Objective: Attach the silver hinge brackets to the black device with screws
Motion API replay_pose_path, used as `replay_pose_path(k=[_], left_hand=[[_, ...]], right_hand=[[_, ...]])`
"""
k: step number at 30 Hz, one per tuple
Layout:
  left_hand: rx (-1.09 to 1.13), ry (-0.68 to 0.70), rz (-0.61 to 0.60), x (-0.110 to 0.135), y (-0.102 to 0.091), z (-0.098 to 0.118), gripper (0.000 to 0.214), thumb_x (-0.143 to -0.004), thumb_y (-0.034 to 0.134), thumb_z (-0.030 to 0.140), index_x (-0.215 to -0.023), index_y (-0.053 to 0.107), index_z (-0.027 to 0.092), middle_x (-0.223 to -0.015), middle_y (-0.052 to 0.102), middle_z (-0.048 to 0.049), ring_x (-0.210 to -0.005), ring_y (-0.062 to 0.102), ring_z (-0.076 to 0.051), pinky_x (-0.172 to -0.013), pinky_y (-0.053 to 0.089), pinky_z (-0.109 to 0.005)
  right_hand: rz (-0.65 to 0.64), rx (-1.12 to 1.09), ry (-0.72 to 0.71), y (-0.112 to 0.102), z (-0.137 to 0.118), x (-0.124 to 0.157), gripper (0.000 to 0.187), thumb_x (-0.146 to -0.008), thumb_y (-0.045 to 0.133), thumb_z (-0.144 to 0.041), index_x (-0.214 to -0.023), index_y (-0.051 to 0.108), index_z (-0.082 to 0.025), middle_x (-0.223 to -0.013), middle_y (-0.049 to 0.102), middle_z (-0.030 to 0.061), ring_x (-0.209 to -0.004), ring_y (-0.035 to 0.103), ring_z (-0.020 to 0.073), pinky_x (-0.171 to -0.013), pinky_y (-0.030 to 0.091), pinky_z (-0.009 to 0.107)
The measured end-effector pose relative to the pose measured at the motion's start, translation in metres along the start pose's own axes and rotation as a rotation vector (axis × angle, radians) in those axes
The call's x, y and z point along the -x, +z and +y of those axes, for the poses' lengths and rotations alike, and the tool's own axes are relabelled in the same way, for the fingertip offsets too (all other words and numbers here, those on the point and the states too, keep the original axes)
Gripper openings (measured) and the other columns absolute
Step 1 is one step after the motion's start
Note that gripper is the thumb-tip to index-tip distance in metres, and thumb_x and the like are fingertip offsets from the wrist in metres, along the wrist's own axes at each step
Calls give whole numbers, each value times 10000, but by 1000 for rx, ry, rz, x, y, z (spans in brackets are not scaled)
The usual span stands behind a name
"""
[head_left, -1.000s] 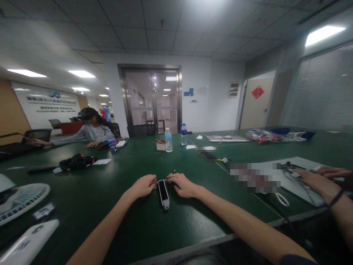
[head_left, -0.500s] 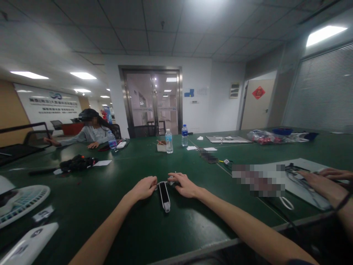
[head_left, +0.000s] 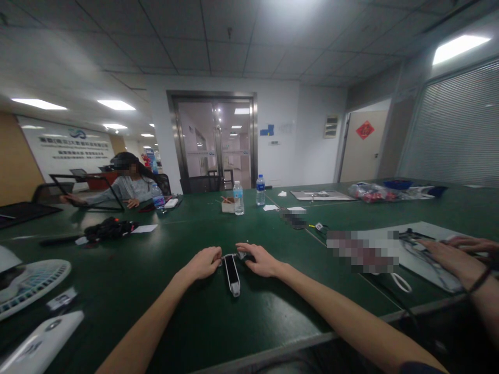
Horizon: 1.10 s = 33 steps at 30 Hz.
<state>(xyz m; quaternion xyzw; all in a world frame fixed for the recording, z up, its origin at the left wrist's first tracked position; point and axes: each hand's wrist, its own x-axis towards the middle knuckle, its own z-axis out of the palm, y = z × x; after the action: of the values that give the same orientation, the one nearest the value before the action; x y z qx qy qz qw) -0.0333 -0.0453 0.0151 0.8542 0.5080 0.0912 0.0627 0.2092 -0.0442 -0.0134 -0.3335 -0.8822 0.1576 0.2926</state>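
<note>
A long, narrow object (head_left: 232, 275) with a white rim, a black strip down its middle and a pale near end lies on the green table between my hands. At its far left corner, the fingers of my left hand (head_left: 205, 262) are closed; a small greyish bit shows at their tips. My right hand (head_left: 259, 259) sits across from it on the far right side, index finger stretched forward and thumb below. Something small and shiny shows between those fingers, too small to name. Both wrists rest low over the table.
Two water bottles (head_left: 238, 198) (head_left: 260, 190) and a small box (head_left: 228, 205) stand ahead. Left are a white fan (head_left: 58, 275), a white device (head_left: 47, 337) and a black bundle (head_left: 107, 231). A co-worker's hands (head_left: 448, 254) rest over a white board at right.
The person across the table at left has swung a black frame to the right. My hands and the long object stay almost where they were.
</note>
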Motion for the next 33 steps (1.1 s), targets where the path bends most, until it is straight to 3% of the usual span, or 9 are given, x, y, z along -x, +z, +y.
replay_pose_path(k=[10,21,27,33], left_hand=[[5,-10,-11,4,-6,7,61,-836,451,227,-818,501,198,-840,574,-31,-763,547,-188,-620,392,-258],[-14,-12,-14,3,-6,8,61,-835,442,220,-817,496,199,-844,573,-35,-765,547,-190,-625,393,-261],[-26,-21,-10,3,-5,9,49,-826,447,202,-808,493,194,-827,566,-34,-750,547,-187,-649,397,-266],[-21,-24,-15,6,-8,13,69,-835,444,220,-813,504,195,-838,571,-37,-762,552,-191,-636,402,-262]], right_hand=[[48,-81,42,-5,-6,0,527,-813,490,-187,-1335,420,-174,-1252,582,92,-1174,526,212,-1031,381,413],[-6,-54,34,1,-2,-2,600,-754,510,-140,-1348,423,-148,-1301,540,106,-1186,513,219,-1034,381,374],[62,33,68,2,-4,-5,556,-729,496,-102,-1283,502,-147,-1226,592,103,-1124,550,222,-998,408,364],[96,-21,80,0,-3,-3,568,-743,492,-128,-1308,474,-184,-1239,578,76,-1117,546,204,-983,416,350]])
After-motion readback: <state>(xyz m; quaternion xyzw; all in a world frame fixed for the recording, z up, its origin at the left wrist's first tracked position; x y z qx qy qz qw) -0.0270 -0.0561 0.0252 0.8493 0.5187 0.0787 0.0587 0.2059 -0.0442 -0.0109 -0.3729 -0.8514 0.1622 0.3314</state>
